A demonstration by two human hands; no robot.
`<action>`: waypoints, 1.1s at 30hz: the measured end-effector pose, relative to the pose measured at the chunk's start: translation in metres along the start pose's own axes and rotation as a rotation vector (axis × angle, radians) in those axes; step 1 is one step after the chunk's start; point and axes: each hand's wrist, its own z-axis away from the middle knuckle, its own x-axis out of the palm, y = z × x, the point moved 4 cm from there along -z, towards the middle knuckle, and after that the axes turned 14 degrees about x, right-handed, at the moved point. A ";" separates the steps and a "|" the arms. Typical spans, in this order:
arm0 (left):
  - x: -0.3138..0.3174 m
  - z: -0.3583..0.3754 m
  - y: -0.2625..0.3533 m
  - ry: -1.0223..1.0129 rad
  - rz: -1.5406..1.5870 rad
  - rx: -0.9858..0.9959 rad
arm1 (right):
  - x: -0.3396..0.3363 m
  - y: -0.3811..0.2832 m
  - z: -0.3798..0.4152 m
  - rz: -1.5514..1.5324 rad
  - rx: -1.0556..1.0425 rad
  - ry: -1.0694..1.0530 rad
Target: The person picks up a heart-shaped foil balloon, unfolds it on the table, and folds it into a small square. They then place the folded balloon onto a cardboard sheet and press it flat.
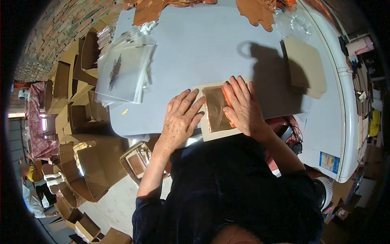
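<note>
A folded, shiny copper-brown sheet [215,110] with bright orange along its right side lies on a beige card [208,135] at the table's near edge. My left hand [180,116] is open at the left side of the card, fingertips at the sheet's left edge. Flat across the sheet's right part rests my right hand [243,105], fingers stretched out and covering some of the orange side. What lies under the right palm is hidden.
Clear plastic bags [126,69] are stacked at the table's left. Beige cards [304,67] lie on the right. Brown-orange hide-shaped pieces [256,12] sit at the far edge. Cardboard boxes [91,166] crowd the left floor, with a person [34,173] beyond.
</note>
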 end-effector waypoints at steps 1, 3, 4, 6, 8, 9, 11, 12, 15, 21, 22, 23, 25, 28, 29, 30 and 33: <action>0.000 0.000 0.000 -0.002 -0.002 0.000 | -0.001 -0.001 0.000 0.003 -0.001 -0.001; 0.000 0.000 -0.001 0.003 0.009 -0.014 | -0.001 -0.001 0.000 0.005 -0.003 -0.002; 0.000 -0.001 -0.001 0.004 0.014 -0.021 | -0.001 -0.001 0.000 0.003 -0.004 -0.001; 0.002 -0.002 -0.001 -0.023 -0.014 -0.014 | -0.001 -0.001 0.000 0.000 -0.006 0.000; 0.004 -0.002 -0.001 -0.043 -0.029 -0.010 | -0.001 0.000 0.000 -0.005 -0.011 0.000; 0.005 -0.002 -0.002 -0.050 -0.031 -0.008 | -0.002 -0.001 0.000 -0.013 -0.011 -0.008; 0.005 -0.002 -0.003 -0.059 -0.033 -0.003 | -0.004 -0.002 0.000 -0.030 -0.012 -0.025; 0.005 -0.003 -0.004 -0.061 -0.034 0.001 | -0.005 -0.002 0.000 -0.028 -0.013 -0.024; 0.004 -0.005 -0.006 -0.077 -0.041 0.015 | -0.004 -0.002 -0.001 -0.026 -0.015 -0.020; 0.003 -0.010 -0.013 -0.122 -0.081 0.067 | -0.005 -0.002 -0.001 -0.034 -0.020 -0.019; 0.003 -0.011 -0.014 -0.125 -0.079 0.080 | -0.005 -0.002 -0.001 -0.037 -0.019 -0.022; 0.003 -0.014 -0.015 -0.136 -0.081 0.097 | -0.004 -0.002 -0.001 -0.039 -0.019 -0.024; 0.004 -0.019 -0.016 -0.157 -0.085 0.130 | -0.005 -0.003 -0.001 -0.038 -0.023 -0.019; 0.006 -0.024 -0.013 -0.193 -0.097 0.147 | -0.006 -0.003 -0.002 -0.037 -0.018 -0.014; 0.006 -0.023 -0.014 -0.182 -0.094 0.141 | -0.006 -0.003 -0.002 -0.038 -0.013 -0.013; 0.007 -0.020 -0.016 -0.172 -0.090 0.136 | -0.006 -0.003 -0.002 -0.039 -0.018 -0.013; 0.002 -0.013 -0.015 -0.166 -0.092 0.132 | -0.007 -0.004 -0.002 -0.040 -0.025 -0.012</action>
